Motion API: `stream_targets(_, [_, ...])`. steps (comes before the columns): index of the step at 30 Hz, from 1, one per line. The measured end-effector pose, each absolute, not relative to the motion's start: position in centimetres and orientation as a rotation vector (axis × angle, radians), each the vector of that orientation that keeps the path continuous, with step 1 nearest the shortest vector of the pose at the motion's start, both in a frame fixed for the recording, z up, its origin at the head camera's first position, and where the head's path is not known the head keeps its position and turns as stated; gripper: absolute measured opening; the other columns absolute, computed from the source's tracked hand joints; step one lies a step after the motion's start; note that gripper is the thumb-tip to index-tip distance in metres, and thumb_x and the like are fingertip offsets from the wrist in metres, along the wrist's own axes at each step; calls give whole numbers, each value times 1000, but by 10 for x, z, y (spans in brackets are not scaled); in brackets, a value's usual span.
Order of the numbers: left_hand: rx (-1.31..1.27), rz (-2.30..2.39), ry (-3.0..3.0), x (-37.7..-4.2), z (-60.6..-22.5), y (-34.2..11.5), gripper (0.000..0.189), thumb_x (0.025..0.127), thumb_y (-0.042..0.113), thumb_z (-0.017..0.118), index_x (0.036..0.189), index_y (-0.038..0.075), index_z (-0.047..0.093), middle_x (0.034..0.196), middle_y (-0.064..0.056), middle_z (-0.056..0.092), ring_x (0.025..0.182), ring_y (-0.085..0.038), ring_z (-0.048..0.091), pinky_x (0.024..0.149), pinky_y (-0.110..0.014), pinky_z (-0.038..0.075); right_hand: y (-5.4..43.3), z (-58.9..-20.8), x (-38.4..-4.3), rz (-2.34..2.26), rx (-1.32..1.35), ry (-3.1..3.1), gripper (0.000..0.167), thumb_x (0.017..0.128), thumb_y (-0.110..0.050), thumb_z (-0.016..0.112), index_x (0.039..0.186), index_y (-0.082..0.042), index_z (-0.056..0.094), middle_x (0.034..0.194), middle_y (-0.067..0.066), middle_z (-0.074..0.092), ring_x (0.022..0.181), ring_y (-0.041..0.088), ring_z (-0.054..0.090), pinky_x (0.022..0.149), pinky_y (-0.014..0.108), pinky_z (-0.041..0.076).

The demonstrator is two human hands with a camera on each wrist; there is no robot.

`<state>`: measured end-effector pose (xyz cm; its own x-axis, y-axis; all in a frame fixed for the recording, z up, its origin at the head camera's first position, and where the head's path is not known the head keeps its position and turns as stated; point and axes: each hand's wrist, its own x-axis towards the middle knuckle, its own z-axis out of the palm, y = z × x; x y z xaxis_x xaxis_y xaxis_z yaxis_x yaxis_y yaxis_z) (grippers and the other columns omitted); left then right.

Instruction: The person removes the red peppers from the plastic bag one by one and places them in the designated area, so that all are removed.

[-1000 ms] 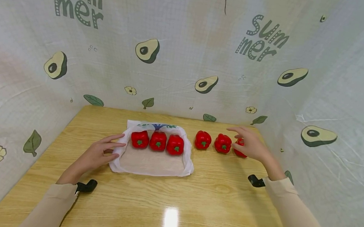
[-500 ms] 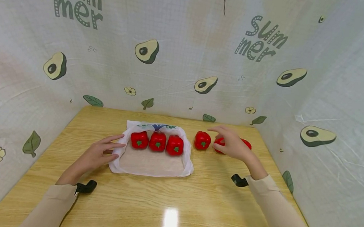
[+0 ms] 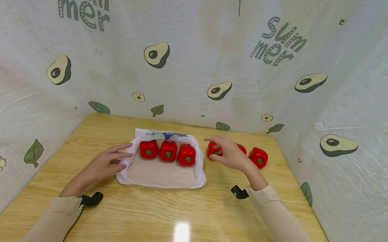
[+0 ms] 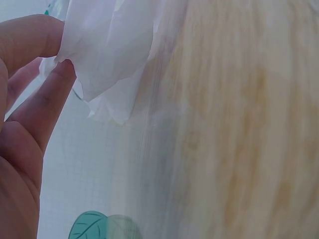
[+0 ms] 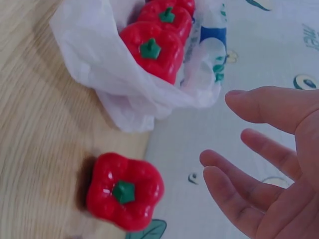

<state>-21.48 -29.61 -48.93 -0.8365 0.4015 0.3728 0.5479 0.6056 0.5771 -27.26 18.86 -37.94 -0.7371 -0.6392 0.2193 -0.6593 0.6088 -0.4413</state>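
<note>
A white plastic bag [image 3: 199,168] with blue and green print lies wide open at the middle of the table, three red bell peppers [image 3: 168,151] in a row inside its far part. At its left wall, my left hand [image 3: 101,165] touches the plastic with spread, fairly straight fingers; the left wrist view shows the thumb and fingertips [image 4: 62,82] right at a fold. My right hand [image 3: 230,154] hovers with thumb and fingers apart, holding nothing. It overlaps the leftmost loose bell pepper [image 5: 124,191] in the head view and partly hides the middle one [image 3: 242,148].
A third loose bell pepper [image 3: 258,157] sits right of my right hand. The wooden table [image 3: 149,213] ends at a pale curtain [image 3: 191,55] printed with avocados, which hangs behind and along both sides. A black wrist mount [image 3: 239,192] sticks out from my right sleeve.
My right hand has moved left over the loose bell peppers, from the rightmost one to the leftmost. The peppers, the bag and my left hand have stayed in place.
</note>
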Motion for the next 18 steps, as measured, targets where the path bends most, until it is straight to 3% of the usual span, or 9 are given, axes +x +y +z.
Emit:
stream_targets(5, [-800,-1034,-2621,-215,-489,-296,51,87,-3,85,136,8,73,160,-11,51,128,-21,61,90,-20,60,175,-384,-273,756,1165,-2783,60,91,-4,83,147,-12,61,143,10,62,107,31,65,88,46,63])
stream_targets(11, [-794,-1030,-2627,-214,-488,-296,51,87,-3,84,136,7,73,161,-10,51,125,-19,63,89,-21,61,163,-388,-276,774,1198,-2809,60,92,-5,83,147,-10,61,144,10,61,103,30,72,88,37,63])
stream_targets(18, [-785,-1031,-2639,-214,-487,-295,52,87,-3,84,136,8,73,161,-10,51,127,-29,62,89,-34,64,152,-392,-279,899,1214,-2880,59,94,-5,80,149,-10,59,148,16,58,112,36,70,89,47,64])
